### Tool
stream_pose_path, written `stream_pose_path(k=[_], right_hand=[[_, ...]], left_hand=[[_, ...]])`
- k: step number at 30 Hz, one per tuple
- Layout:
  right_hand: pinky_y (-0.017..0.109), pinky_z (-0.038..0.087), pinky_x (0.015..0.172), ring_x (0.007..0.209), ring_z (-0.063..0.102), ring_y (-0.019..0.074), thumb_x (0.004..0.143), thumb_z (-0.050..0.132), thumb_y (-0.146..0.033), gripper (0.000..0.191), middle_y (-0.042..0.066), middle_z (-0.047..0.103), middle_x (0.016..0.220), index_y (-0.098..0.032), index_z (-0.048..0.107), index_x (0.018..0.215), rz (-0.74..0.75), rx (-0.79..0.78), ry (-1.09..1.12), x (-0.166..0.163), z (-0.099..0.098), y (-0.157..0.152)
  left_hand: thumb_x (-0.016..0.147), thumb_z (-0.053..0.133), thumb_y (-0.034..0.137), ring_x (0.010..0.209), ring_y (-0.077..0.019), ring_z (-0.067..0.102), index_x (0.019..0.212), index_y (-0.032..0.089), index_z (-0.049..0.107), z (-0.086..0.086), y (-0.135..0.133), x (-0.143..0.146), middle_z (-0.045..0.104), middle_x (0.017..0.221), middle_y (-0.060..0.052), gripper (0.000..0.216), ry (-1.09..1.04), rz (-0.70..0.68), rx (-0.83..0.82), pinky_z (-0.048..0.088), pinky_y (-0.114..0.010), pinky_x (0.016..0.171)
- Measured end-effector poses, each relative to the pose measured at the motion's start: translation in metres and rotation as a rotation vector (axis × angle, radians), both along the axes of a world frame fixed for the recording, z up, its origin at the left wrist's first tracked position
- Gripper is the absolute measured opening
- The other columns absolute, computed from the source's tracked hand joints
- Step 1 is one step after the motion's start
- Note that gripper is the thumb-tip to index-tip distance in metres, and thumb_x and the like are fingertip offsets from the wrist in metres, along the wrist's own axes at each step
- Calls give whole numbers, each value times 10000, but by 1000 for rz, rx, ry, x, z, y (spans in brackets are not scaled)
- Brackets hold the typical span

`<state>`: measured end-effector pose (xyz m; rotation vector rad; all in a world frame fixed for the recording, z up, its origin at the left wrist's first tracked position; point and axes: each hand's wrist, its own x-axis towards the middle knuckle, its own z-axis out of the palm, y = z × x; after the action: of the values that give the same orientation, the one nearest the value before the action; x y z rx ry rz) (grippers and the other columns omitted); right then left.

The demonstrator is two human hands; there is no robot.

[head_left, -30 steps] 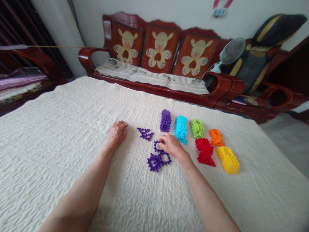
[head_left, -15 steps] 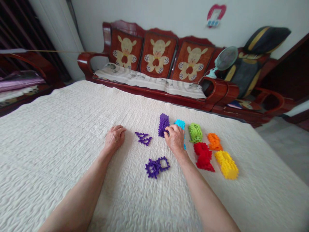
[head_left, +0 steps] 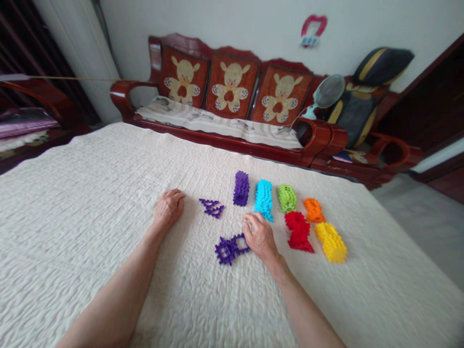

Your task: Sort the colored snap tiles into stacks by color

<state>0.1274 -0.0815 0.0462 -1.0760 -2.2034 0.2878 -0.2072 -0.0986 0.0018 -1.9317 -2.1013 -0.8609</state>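
Observation:
My left hand (head_left: 169, 209) rests on the quilted cover, fingers curled into a loose fist, with nothing visible in it. Just right of it lie purple triangular interlocking pieces (head_left: 212, 208). My right hand (head_left: 260, 234) hovers palm down, fingers loosely bent and apart, with nothing visible between them. It partly covers the right edge of a purple square frame piece (head_left: 241, 244), which touches another purple piece (head_left: 225, 251) with notched edges. Beyond the right hand stand a purple stack (head_left: 241, 188) and a light-blue stack (head_left: 264, 199) of similar pieces.
Green (head_left: 287, 198), orange (head_left: 313, 210), red (head_left: 298, 232) and yellow (head_left: 330, 242) groups of pieces lie to the right on the white quilted cover (head_left: 90, 208). A wooden sofa (head_left: 213, 137) with bear-patterned cushions and a small fan (head_left: 329, 91) are behind.
My right hand has moved back toward me from beside the purple and light-blue stacks to the purple square frame. My left hand stays in place. The view has shifted slightly.

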Motion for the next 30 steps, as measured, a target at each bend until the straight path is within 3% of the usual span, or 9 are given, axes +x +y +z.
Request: stream_pose_path(k=[6,12,19,26,30], right_hand=[[347,501,878,997,596,209,818,539,-173,278,81,625,1044,-192,607,1087,61,-161,-45,12,-5,-15],[326,496,822,880,598,189,840,523,-175,116,50,613,889,-206,632,866,52,-145,-96,14,-5,-18],[333,482,858,928,582,198,793,576,-171,128,53,603,929,-208,626,905,124,-114,-146,16,-5,-18],[284,488,720,758,593,165,806,529,-238,98,37,623,844,-203,564,891,-82,-103,128,9,-13,-17],[250,474,640,627,574,132,796,565,-304,117,-13,617,723,-210,555,865,-124,-196,241,6,-14,-15]], left_hand=[[855,399,210,955,-200,620,930,191,690,1,0,0,685,1064,-70,301,11,0,-16,488,-348,908],[854,395,212,972,-194,615,921,212,689,2,0,0,683,1075,-60,302,3,13,-30,482,-334,924],[847,390,224,1031,-218,605,948,197,690,1,-1,-1,675,1109,-87,317,-51,17,-44,470,-380,966],[848,405,214,1006,-202,609,916,208,683,0,1,-1,677,1061,-67,286,-52,2,-33,469,-359,965],[843,408,206,1002,-204,607,922,206,682,-1,1,-2,676,1072,-68,285,-38,-3,-31,468,-357,962]])
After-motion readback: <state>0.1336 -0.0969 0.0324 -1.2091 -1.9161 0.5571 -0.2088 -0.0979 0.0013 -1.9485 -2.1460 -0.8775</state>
